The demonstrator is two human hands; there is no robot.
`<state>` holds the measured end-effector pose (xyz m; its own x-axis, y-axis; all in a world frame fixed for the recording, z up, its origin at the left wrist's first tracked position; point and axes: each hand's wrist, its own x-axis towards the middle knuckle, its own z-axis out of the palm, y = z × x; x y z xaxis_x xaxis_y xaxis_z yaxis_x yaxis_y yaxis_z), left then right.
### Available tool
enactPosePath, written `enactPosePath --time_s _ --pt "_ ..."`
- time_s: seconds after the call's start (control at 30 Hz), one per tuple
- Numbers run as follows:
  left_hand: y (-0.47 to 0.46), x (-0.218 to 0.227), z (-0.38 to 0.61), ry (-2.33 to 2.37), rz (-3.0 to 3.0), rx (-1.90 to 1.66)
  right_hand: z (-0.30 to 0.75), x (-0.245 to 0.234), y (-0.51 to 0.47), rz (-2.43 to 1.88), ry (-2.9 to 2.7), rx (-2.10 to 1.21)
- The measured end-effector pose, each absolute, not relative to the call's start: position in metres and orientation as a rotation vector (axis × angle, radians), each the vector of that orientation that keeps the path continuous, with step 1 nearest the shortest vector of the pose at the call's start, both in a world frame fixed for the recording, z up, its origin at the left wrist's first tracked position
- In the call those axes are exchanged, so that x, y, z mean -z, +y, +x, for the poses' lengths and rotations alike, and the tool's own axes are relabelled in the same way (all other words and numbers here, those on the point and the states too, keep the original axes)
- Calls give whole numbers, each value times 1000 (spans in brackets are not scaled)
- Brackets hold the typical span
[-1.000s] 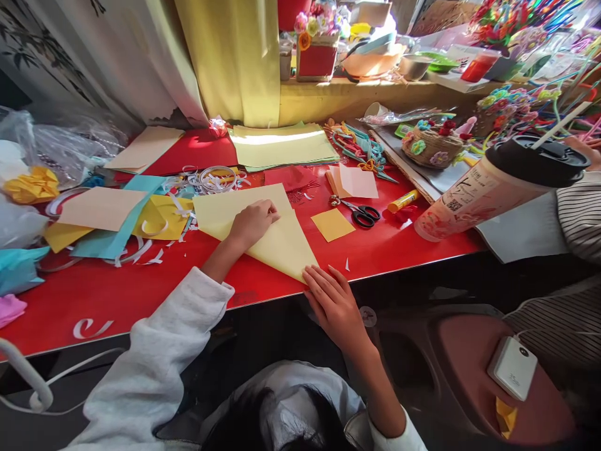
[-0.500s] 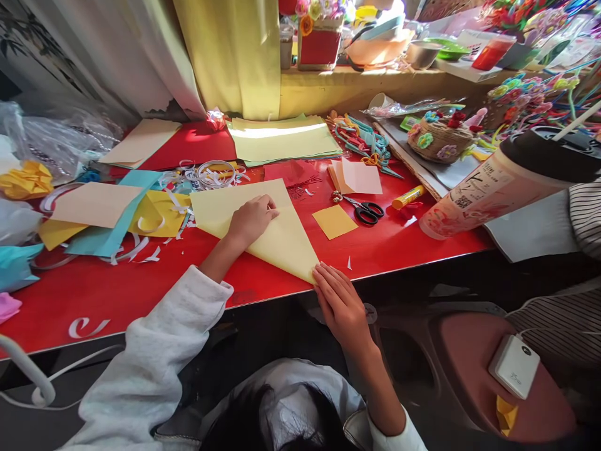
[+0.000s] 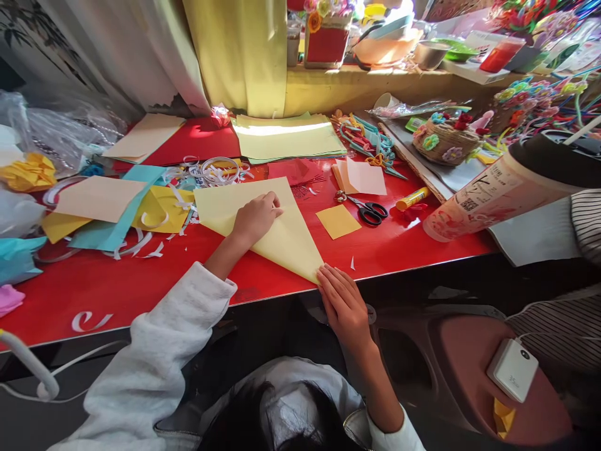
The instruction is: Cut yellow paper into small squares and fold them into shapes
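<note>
Nearer than the pale yellow sheet (image 3: 286, 241) and to its right, one white power bank (image 3: 513, 369) and one orange paper piece (image 3: 504, 418) lie on a stool (image 3: 464, 341); the power bank's print shows "35", the rest blurred. The sheet lies slantwise on the red tabletop (image 3: 178, 282), its nearest tip right at the front edge. The right hand (image 3: 346, 307) reaches over that edge, fingers straight and together on the tip; whether the thumb pinches from below, I cannot tell. The left hand (image 3: 257, 219) rests on the sheet's middle, fingers loosely curled in, their grip hidden. Left of the sheet, red surface runs along the front edge with one white paper curl (image 3: 89, 321). Right of the sheet, past a narrow red strip, lie one yellow square (image 3: 338, 221) and, beyond it, one pair of black-handled scissors (image 3: 373, 213). Farther right come one yellow tube (image 3: 412, 198) and one lidded cup (image 3: 483, 194), its label bearing a square code and lettering too small to read. Behind the sheet lies a stack of pale papers (image 3: 286, 143).
</note>
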<state>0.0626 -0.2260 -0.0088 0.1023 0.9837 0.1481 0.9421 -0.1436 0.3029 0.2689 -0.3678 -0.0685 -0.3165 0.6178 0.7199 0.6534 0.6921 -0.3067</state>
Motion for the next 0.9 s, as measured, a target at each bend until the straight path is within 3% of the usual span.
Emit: enactPosePath --time_s 0.9 --pt "-227 8 64 1988 2245 -418 275 77 -367 -925 -1988 120"
